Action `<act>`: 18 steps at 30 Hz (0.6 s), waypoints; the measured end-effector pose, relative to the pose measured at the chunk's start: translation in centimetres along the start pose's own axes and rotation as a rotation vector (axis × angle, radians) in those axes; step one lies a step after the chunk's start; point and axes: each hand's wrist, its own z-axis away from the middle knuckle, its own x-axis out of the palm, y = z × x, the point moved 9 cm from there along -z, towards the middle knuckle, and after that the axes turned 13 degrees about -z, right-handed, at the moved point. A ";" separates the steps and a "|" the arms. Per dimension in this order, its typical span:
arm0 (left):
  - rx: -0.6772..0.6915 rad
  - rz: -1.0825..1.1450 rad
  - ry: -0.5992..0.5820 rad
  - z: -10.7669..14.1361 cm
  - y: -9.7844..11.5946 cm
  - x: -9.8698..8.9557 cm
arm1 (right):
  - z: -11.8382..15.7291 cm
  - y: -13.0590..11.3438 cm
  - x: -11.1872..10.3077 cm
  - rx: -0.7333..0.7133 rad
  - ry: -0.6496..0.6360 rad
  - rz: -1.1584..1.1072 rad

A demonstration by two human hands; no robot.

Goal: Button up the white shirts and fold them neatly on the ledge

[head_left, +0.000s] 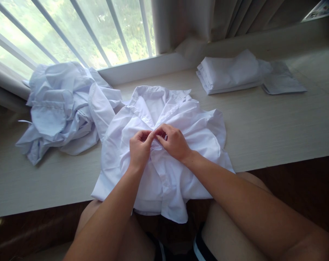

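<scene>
A white collared shirt (186, 134) lies front up before me, its collar pointing away and its lower hem hanging over the near edge. Both hands meet at the front opening, a little below the collar. My left hand (141, 146) is closed, thumb and fingers pinching the shirt's front edge. Touching it at the fingertips, my right hand (173, 141) also pinches the fabric there. Whether a button sits between the fingertips is hidden. Below the hands the placket runs loose and wrinkled down to the hem.
A rumpled heap of white clothing (48, 116) lies at the left, against the shirt's sleeve. Folded white garments (229, 74) rest at the back right. A barred window (99, 32) and grey curtains (180, 21) border the pale ledge (284, 127). My legs are below its near edge.
</scene>
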 end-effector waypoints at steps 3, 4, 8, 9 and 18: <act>0.005 -0.002 0.002 -0.1 -0.1 0.0 | 0.0 0.0 0.0 0.004 0.002 -0.018; 0.003 0.000 -0.001 -0.1 -0.2 0.0 | 0.0 0.1 0.0 0.008 0.003 -0.019; -0.016 0.015 -0.009 -0.1 -0.4 0.2 | 0.1 0.2 0.1 0.016 0.006 -0.018; -0.021 0.018 -0.010 -0.1 -0.5 0.2 | 0.1 0.2 0.1 0.015 0.006 -0.017; -0.032 0.036 -0.026 -0.3 -1.0 0.4 | 0.0 0.6 0.3 0.055 -0.002 -0.021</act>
